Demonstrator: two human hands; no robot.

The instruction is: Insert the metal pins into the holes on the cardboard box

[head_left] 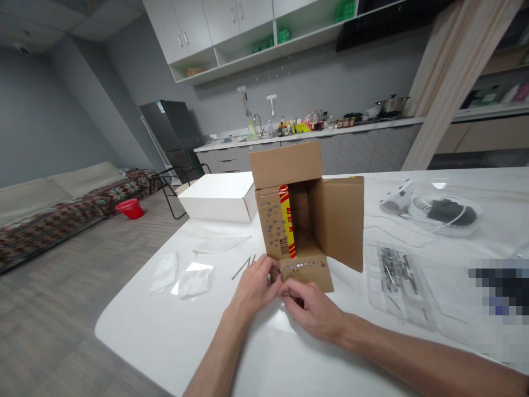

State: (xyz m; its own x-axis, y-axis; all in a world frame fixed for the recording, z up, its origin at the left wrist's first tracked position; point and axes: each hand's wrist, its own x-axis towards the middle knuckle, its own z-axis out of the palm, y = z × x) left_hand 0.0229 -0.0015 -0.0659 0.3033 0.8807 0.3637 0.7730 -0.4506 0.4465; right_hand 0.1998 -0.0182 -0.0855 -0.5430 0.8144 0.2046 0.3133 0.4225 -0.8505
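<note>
Brown corrugated cardboard box (306, 220), lying open-flapped on the glossy white table (173, 331) with small round holes punched in its near flap, meets both hands at that flap: left hand (254, 286) curled, fingertips pinching its corner, right hand (309, 309) half-closed beneath its edge, beside a clear plastic tray (397, 281) of metal pins.

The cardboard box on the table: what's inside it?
The cardboard box lies on its side, flaps open. Bare brown walls show inside; no contents are visible. Its right flap hides part of the interior.
</note>
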